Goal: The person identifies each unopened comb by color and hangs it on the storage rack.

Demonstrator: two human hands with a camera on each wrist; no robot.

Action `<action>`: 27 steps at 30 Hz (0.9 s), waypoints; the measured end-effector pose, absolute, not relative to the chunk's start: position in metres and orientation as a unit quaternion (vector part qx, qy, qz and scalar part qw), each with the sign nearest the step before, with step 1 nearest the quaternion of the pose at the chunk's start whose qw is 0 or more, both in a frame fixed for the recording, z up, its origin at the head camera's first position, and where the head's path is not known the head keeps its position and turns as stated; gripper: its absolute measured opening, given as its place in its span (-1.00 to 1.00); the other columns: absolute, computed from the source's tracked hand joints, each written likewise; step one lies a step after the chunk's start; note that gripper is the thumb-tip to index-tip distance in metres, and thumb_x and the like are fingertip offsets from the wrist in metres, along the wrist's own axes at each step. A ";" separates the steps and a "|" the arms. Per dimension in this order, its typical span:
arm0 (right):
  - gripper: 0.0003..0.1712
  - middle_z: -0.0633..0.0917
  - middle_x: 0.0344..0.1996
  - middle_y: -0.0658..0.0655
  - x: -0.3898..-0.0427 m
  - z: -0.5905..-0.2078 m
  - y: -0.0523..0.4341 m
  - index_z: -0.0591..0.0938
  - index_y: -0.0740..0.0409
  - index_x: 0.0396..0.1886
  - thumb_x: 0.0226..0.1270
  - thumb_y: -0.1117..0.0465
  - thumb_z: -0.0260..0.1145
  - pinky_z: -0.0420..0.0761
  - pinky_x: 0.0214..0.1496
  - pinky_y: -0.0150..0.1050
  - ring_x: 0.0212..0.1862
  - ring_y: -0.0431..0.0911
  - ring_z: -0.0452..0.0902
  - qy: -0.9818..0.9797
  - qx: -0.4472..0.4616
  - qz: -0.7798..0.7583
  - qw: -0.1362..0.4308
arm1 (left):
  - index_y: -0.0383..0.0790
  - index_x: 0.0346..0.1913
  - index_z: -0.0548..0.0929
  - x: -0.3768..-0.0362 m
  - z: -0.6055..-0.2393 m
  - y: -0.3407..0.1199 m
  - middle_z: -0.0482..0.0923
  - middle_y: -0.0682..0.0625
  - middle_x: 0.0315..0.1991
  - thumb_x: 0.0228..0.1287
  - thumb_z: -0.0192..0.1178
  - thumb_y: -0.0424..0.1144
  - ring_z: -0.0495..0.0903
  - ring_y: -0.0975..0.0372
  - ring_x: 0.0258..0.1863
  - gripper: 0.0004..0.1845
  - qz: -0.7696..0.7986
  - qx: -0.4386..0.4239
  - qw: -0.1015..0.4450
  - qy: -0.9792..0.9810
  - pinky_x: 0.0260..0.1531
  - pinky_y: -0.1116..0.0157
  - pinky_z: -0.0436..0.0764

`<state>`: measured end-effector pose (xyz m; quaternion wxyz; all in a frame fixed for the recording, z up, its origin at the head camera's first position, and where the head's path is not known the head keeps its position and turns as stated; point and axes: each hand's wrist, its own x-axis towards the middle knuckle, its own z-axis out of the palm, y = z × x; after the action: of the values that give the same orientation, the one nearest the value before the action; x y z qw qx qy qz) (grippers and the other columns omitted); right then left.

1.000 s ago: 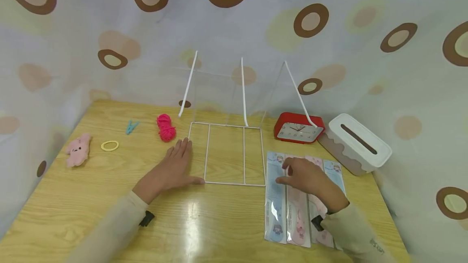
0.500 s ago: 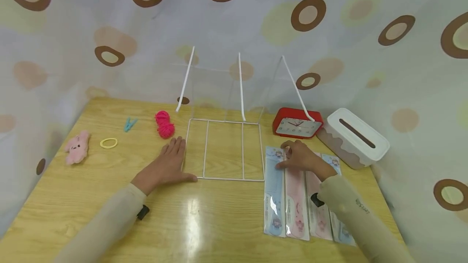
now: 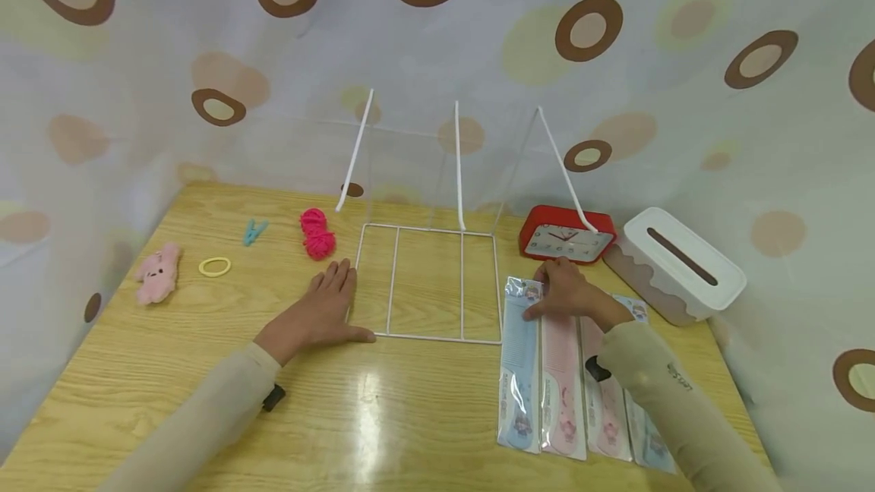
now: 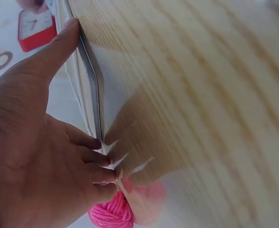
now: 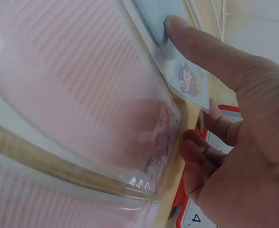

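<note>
A white wire rack with three upright prongs stands on the table, and my left hand lies at its left side. The thumb and fingertips touch the rack's frame, fingers extended. On the right lies a row of several packaged combs, blue and pink. At the upper end of the leftmost blue comb is my right hand. Its thumb presses on the clear package while the index finger reaches behind the end edge. The other fingers are curled beside a pink comb.
A red alarm clock and a white tissue box stand behind the combs. To the left lie pink yarn, a blue clothespin, a yellow ring and a pink plush toy.
My right hand has moved back to the upper end of the blue comb and its thumb and index finger have closed on the package. The left hand has stayed by the rack.
</note>
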<state>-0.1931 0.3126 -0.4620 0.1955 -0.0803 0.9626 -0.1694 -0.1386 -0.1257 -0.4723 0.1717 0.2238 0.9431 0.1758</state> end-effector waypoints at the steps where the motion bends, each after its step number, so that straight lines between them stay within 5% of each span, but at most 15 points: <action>1: -0.20 0.45 -0.14 0.21 -0.194 -0.462 0.313 0.49 0.25 -0.06 -0.16 -0.09 0.68 0.46 -0.02 -0.04 0.00 0.11 0.30 0.961 -0.080 -0.178 0.197 | -0.56 0.53 -0.11 -0.139 -0.472 -0.126 -0.30 -0.43 0.56 0.18 0.29 0.33 -0.29 -0.24 0.55 0.27 0.175 0.224 0.172 0.943 0.47 -0.19 -0.12; 7: -0.50 0.54 -0.23 0.16 -0.193 -0.456 0.324 0.52 0.25 -0.09 0.14 0.08 0.55 0.49 -0.13 -0.17 -0.13 0.03 0.43 0.935 -0.066 -0.286 0.197 | -0.58 0.52 -0.10 -0.141 -0.471 -0.124 -0.29 -0.45 0.56 0.18 0.29 0.33 -0.28 -0.26 0.54 0.27 0.174 0.226 0.172 0.943 0.46 -0.19 -0.12; 11: -0.52 0.68 -0.26 0.16 -0.185 -0.440 0.329 0.52 0.33 -0.02 0.27 0.11 0.47 0.63 -0.13 -0.18 -0.21 0.01 0.60 0.905 -0.058 -0.378 0.185 | -0.58 0.52 -0.09 -0.140 -0.472 -0.124 -0.27 -0.46 0.55 0.16 0.30 0.34 -0.27 -0.28 0.54 0.28 0.169 0.226 0.173 0.944 0.46 -0.20 -0.12; 17: -0.56 0.76 -0.30 0.09 -0.161 -0.397 0.317 0.60 0.23 -0.03 0.29 0.02 0.46 0.64 -0.17 -0.24 -0.23 0.05 0.66 0.883 -0.050 -0.451 0.119 | -0.54 0.54 -0.12 -0.141 -0.471 -0.125 -0.28 -0.44 0.56 0.15 0.30 0.36 -0.27 -0.26 0.54 0.29 0.174 0.223 0.176 0.943 0.47 -0.19 -0.13; 27: -0.78 0.75 -0.36 -0.06 -0.113 -0.327 0.267 0.68 0.32 -0.15 0.31 0.26 0.43 0.67 -0.27 -0.35 -0.35 -0.13 0.68 0.852 -0.113 -0.510 0.034 | -0.48 0.55 -0.05 -0.143 -0.473 -0.128 -0.24 -0.36 0.58 0.16 0.27 0.37 -0.23 -0.23 0.55 0.25 0.175 0.229 0.166 0.943 0.46 -0.19 -0.11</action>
<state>-0.1131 0.2665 -0.3274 0.0340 -0.1133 0.8520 -0.5099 -0.1427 -0.1282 -0.4727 0.1664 0.2291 0.9430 0.1748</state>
